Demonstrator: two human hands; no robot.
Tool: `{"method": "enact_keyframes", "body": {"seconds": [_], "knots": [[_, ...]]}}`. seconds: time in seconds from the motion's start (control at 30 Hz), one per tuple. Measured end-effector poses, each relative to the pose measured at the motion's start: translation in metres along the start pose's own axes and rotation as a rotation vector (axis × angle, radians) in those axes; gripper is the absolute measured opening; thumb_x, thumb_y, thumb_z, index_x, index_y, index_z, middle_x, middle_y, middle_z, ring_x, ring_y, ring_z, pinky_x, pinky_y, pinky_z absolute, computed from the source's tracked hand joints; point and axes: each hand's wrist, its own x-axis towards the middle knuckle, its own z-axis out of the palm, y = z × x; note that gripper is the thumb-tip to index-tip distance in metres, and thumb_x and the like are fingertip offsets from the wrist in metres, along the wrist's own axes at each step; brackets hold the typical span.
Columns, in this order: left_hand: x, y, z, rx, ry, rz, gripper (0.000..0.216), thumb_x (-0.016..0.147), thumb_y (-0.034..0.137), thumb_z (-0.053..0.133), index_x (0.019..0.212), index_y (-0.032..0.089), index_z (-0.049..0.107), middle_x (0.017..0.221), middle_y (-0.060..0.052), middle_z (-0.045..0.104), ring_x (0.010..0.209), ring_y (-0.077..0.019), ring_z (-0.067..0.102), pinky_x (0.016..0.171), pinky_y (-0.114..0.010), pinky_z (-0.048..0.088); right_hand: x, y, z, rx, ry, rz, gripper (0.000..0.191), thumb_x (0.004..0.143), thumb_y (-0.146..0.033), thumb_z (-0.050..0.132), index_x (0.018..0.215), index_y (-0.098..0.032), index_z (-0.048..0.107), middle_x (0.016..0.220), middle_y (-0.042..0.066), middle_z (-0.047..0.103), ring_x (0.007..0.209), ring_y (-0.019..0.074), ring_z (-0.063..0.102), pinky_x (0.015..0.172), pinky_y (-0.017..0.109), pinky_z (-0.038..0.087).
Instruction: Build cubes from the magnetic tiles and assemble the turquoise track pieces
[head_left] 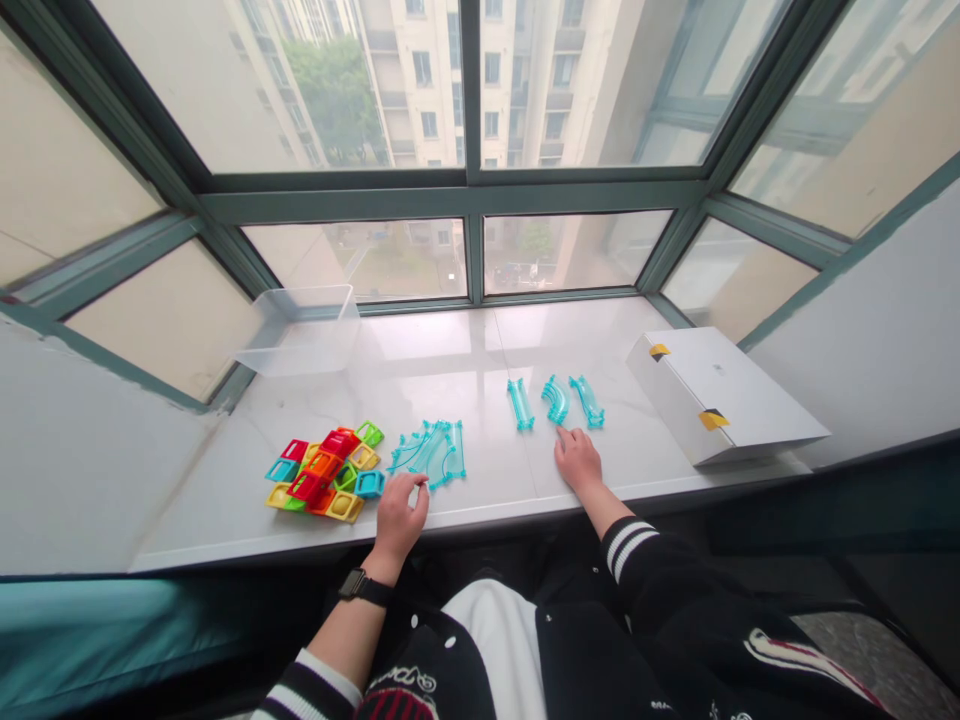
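Note:
My right hand [579,462] has its fingertips at the near end of a curved, clear turquoise track piece [556,398], thumb and index finger pinched together there. A straight turquoise track piece [520,404] lies to its left and a sloped turquoise track piece [587,402] to its right, both apart from it. My left hand [402,515] hovers loosely bent at the near edge of a cluster of turquoise track pieces [431,452], fingers a little apart and nothing visible in them. Left of that cluster is a heap of coloured plastic tiles [324,472], red, yellow, green, orange and blue.
A clear plastic bin [300,335] stands at the back left of the white sill [480,350]. On the right lies a white box [735,385] with two yellow-and-black tabs. Window frames [450,200] bound the sill behind, and walls close it in at both sides.

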Motion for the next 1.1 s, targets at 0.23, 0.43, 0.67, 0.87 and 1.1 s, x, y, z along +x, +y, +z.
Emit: {"method": "enact_keyframes", "body": {"seconds": [0.23,0.43,0.67,0.87,1.1], "knots": [[0.054,-0.011,0.0,0.14,-0.025,0.07,0.059,0.09,0.047,0.064,0.142,0.021,0.057,0.146,-0.018,0.056,0.142,-0.0362,0.048,0.122,-0.054,0.036,0.0,0.0,0.001,0.008,-0.004,-0.005,0.039,0.104,-0.027,0.053,0.141,-0.021,0.065,0.113,0.011,0.065,0.108,0.0253,0.057,0.084,0.033,0.042],[0.073,-0.036,0.02,0.351,-0.219,-0.019,0.09,0.085,0.062,0.071,0.157,0.017,0.041,0.161,-0.023,0.044,0.151,-0.0415,0.039,0.123,-0.06,0.031,0.0,-0.001,0.001,0.014,-0.005,-0.002,0.039,0.104,-0.027,0.053,0.141,-0.022,0.065,0.114,0.011,0.065,0.108,0.0251,0.058,0.084,0.032,0.043],[0.061,-0.012,0.047,0.509,-0.291,-0.061,0.074,0.096,0.056,0.06,0.158,0.021,0.042,0.166,-0.02,0.04,0.15,-0.0376,0.042,0.125,-0.057,0.029,0.0,-0.002,-0.004,0.034,-0.002,-0.005,0.039,0.103,-0.027,0.053,0.139,-0.022,0.066,0.113,0.012,0.066,0.108,0.0267,0.058,0.083,0.034,0.044],[0.041,0.015,0.07,0.475,-0.276,0.034,0.068,0.097,0.051,0.061,0.157,0.024,0.045,0.165,-0.019,0.041,0.144,-0.0388,0.049,0.118,-0.057,0.038,-0.001,0.003,0.002,0.081,0.034,-0.034,0.037,0.101,-0.026,0.053,0.135,-0.021,0.069,0.111,0.013,0.066,0.107,0.0283,0.058,0.084,0.036,0.046],[0.028,0.013,0.053,0.356,-0.216,0.106,0.061,0.098,0.048,0.06,0.153,0.024,0.048,0.162,-0.017,0.046,0.142,-0.0375,0.052,0.114,-0.056,0.045,-0.007,0.015,0.007,0.29,0.079,-0.07,0.034,0.097,-0.024,0.051,0.122,-0.02,0.074,0.105,0.012,0.067,0.102,0.0279,0.061,0.094,0.04,0.049]]}}
